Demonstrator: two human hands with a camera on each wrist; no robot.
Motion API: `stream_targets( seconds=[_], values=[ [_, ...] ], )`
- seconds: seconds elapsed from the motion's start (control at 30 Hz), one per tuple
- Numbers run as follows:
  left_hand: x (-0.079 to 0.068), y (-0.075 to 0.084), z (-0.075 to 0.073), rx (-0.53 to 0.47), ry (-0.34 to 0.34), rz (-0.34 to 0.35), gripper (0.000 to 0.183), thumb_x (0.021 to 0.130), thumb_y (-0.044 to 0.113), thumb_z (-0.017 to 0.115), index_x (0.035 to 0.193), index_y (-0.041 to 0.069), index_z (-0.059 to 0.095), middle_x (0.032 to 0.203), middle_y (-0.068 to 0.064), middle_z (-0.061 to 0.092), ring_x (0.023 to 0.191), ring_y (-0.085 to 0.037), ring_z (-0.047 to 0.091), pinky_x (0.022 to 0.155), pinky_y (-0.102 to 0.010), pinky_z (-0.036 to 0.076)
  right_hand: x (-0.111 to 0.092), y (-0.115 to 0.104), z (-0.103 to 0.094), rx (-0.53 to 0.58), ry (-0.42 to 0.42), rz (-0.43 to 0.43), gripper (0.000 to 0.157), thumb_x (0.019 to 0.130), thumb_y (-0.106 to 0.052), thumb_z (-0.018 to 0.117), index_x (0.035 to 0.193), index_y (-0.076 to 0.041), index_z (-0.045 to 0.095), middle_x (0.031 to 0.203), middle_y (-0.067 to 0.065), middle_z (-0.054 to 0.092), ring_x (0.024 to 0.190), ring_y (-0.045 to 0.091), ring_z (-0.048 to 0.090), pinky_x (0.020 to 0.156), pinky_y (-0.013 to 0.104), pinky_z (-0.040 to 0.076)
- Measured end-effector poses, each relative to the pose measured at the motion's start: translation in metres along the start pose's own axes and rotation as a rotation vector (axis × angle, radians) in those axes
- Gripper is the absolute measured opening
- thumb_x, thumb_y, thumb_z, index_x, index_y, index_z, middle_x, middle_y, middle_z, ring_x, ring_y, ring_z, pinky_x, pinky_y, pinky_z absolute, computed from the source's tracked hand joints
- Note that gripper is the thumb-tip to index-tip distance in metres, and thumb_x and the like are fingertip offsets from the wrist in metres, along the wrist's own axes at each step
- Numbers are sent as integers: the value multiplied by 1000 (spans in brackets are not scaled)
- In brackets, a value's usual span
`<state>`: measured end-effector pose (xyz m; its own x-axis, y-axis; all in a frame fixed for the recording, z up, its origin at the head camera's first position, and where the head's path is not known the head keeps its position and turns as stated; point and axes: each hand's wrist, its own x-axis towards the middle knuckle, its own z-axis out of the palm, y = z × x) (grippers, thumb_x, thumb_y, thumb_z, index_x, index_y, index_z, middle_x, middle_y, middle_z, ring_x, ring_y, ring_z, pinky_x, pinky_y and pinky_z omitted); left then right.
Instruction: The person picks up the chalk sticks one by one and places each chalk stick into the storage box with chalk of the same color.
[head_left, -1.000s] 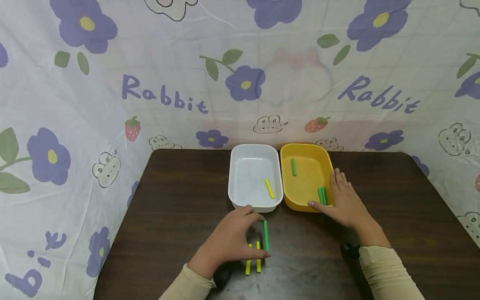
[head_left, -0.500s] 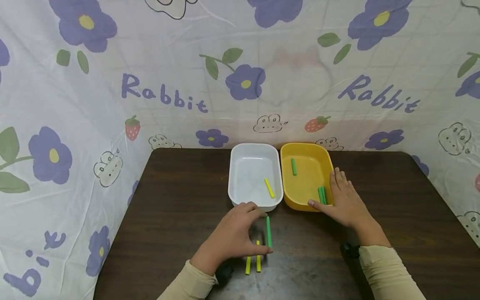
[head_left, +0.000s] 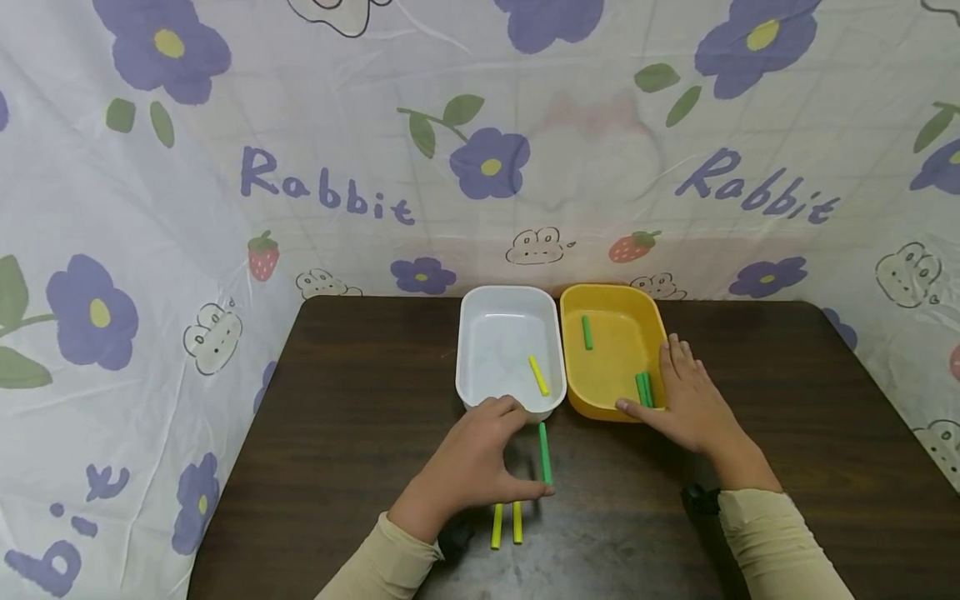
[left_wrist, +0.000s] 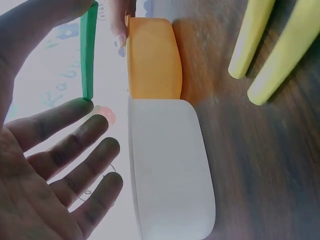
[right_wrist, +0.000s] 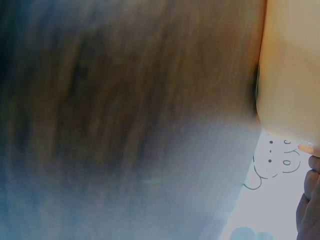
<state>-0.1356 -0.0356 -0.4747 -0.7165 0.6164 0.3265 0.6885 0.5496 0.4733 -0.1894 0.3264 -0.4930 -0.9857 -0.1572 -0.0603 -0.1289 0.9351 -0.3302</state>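
Note:
My left hand (head_left: 472,458) pinches a green stick (head_left: 545,454) by its two ends, between thumb and index finger, raised in front of the white tray. In the left wrist view the other three fingers spread away from the green stick (left_wrist: 87,52). Below the hand, two yellow sticks (head_left: 517,523) lie on the table, their far ends hidden. My right hand (head_left: 693,404) rests on the near right corner of the yellow tray (head_left: 611,412), fingers along its side and thumb over the front rim. Several green sticks (head_left: 587,332) lie inside that tray.
Touching the yellow tray's left side, the white tray (head_left: 468,350) holds one yellow stick (head_left: 538,376). Both stand near the far edge of the dark wooden table (head_left: 360,375). A patterned cloth (head_left: 592,167) hangs behind and at the sides.
My left hand has moved slightly right and away from me, carrying the green stick from beside the yellow sticks. The right hand and both trays have stayed in place.

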Motion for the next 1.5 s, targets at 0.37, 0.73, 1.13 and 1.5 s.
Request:
stream_targets(
  seconds=[0.37,0.73,1.13,1.5],
  values=[
    [9,5,0,-14,14,3,71,75,64,90,130,23,70,116,13,62,102,-7,57,88,-25,52,-1,0,0,8,0,-2,127,94,-79,56,167,2,-9,176,18,-19,164,47,-2,129,68,10],
    [17,9,1,-3,17,9,74,75,64,90,133,21,69,116,12,62,105,-7,57,90,-27,53,0,1,1,0,6,0,127,93,-80,55,167,2,-9,176,19,-18,164,47,-1,129,68,10],
    [26,7,6,4,24,4,76,77,64,88,133,16,71,116,9,64,105,-10,60,91,-27,53,0,-1,-1,-5,-6,7,128,93,-81,54,167,3,-9,176,20,-18,164,47,-2,129,68,10],
    [39,0,3,-26,31,-24,78,78,63,89,137,15,69,121,2,67,110,-14,62,97,-30,55,0,1,2,7,8,2,128,93,-80,56,167,1,-9,176,20,-17,164,48,-1,129,69,10]
  ],
)
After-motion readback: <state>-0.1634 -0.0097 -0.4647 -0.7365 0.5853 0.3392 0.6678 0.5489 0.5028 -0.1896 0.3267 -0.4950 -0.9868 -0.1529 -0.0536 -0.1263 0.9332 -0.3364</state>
